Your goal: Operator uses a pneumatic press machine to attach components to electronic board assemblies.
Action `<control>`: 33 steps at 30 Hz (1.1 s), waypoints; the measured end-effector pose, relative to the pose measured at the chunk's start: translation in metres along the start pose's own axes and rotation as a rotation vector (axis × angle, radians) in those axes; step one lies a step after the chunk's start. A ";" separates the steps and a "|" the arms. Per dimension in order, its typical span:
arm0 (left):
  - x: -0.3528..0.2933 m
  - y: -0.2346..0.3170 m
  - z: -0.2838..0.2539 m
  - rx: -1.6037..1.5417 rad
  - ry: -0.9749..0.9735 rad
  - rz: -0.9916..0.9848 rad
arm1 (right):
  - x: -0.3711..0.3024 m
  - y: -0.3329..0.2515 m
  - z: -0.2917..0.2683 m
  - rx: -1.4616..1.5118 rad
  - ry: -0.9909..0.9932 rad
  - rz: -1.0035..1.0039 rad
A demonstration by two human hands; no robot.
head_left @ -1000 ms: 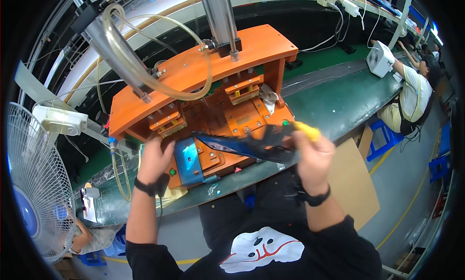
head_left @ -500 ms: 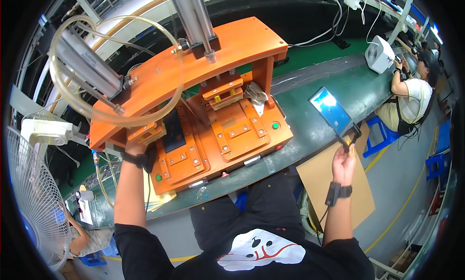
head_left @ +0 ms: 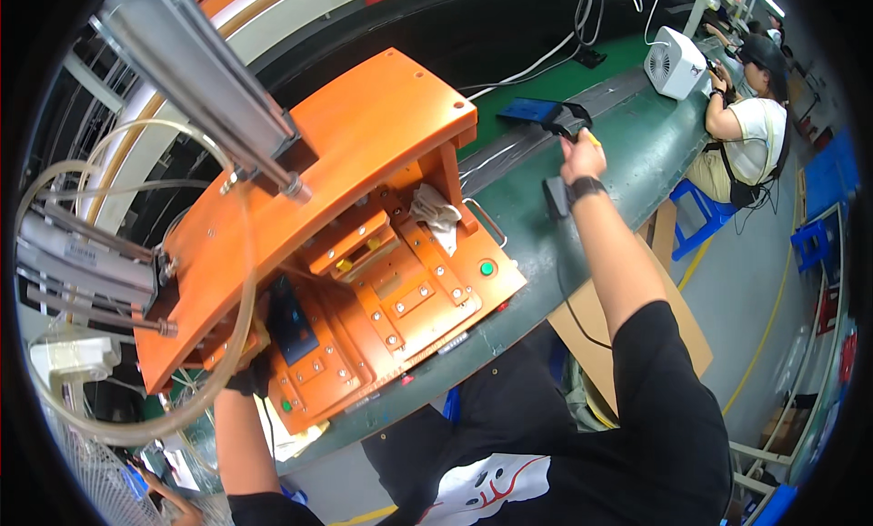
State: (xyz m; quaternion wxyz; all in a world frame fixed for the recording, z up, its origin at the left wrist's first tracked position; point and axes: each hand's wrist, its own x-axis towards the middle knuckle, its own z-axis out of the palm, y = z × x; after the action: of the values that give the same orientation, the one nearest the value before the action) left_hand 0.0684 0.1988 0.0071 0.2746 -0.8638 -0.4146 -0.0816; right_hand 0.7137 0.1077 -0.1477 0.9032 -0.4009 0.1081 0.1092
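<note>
Upper right, the right grip (head_left: 580, 160) closes around a flat, glossy blue-black panel (head_left: 530, 110); the left grip, hidden by the smooth orange press (head_left: 364, 117), I cannot tell.

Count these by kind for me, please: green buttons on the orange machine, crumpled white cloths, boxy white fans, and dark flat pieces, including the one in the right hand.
Green buttons: 2
Crumpled white cloth: 1
Boxy white fan: 1
Dark flat pieces: 2
Total: 6
</note>
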 end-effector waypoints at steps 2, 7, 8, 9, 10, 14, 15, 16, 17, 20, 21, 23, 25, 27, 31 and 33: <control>-0.001 0.006 -0.008 -0.129 -0.166 -0.068 | 0.013 0.018 0.030 -0.070 0.005 -0.046; -0.027 0.029 -0.060 -0.846 -0.330 -0.343 | -0.007 0.068 0.088 -0.836 -0.288 0.018; -0.016 0.050 -0.064 -0.967 -0.333 -0.347 | 0.061 0.056 0.073 -1.280 -0.259 -0.358; -0.039 0.045 -0.077 -0.979 -0.353 -0.477 | 0.005 0.088 0.089 -1.537 -0.246 -0.792; -0.056 0.047 -0.073 -0.935 -0.244 -0.379 | 0.000 0.096 0.092 -1.406 -0.331 -0.727; -0.122 0.061 -0.049 -0.906 0.048 -0.338 | -0.089 0.100 0.086 -1.464 -1.080 -1.167; -0.123 0.068 -0.041 -0.911 0.053 -0.339 | -0.078 0.108 0.075 -1.512 -1.130 -1.491; -0.126 0.076 -0.038 -1.021 0.120 -0.362 | -0.084 0.107 0.078 -1.590 -1.124 -1.387; -0.128 0.082 -0.036 -1.127 0.190 -0.383 | -0.088 0.104 0.082 -1.664 -1.115 -1.282; -0.131 0.085 -0.031 -1.213 0.271 -0.419 | -0.104 0.072 0.088 -1.115 -1.266 -1.124; -0.135 0.083 -0.030 -1.220 0.284 -0.456 | -0.132 0.044 0.090 -1.078 -1.311 -0.971; -0.129 0.088 -0.030 -1.237 0.314 -0.496 | -0.139 0.006 0.083 -1.037 -1.347 -0.912; -0.130 0.083 -0.020 -1.102 0.373 -0.391 | -0.147 -0.041 0.068 -1.225 -1.437 -1.145; -0.129 0.087 -0.029 -1.151 0.369 -0.422 | -0.147 -0.085 0.040 -1.273 -1.410 -1.104; -0.137 0.078 -0.031 -1.094 0.428 -0.405 | -0.220 -0.190 -0.018 -1.113 -1.319 -0.673; -0.136 0.077 -0.029 -1.058 0.439 -0.357 | -0.257 -0.235 -0.054 -1.069 -1.200 -0.603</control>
State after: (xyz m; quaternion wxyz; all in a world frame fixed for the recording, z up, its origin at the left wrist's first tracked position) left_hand 0.0416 0.0530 -0.0500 -0.1313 -0.7634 -0.3899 -0.4980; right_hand 0.5294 -0.1148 0.0544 0.4876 -0.6588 -0.5651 0.0941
